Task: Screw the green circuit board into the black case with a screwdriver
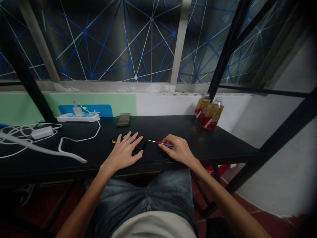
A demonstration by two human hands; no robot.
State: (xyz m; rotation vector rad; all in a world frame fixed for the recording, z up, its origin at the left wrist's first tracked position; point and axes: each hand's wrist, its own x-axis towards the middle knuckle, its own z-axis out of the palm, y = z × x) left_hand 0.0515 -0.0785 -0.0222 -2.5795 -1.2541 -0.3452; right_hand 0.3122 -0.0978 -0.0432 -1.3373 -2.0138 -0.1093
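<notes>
My left hand [127,149] lies with its fingers spread over a dark, flat object [140,145] on the black table. Most of that object is hidden under the palm, and its kind cannot be made out; a yellow patch shows at its left side. In my right hand [178,148] is a screwdriver [165,144] with a red and dark handle, gripped between thumb and fingers. Its thin metal shaft points left, the tip close to the right edge of the dark object. Whether the tip touches it I cannot tell.
A dark phone-like slab [123,120] lies behind my left hand. Two drink bottles [212,114] stand at the back right. On the left are a white power strip [78,117], a white adapter [42,132] and looped white cables. Black frame posts [224,49] rise at both sides.
</notes>
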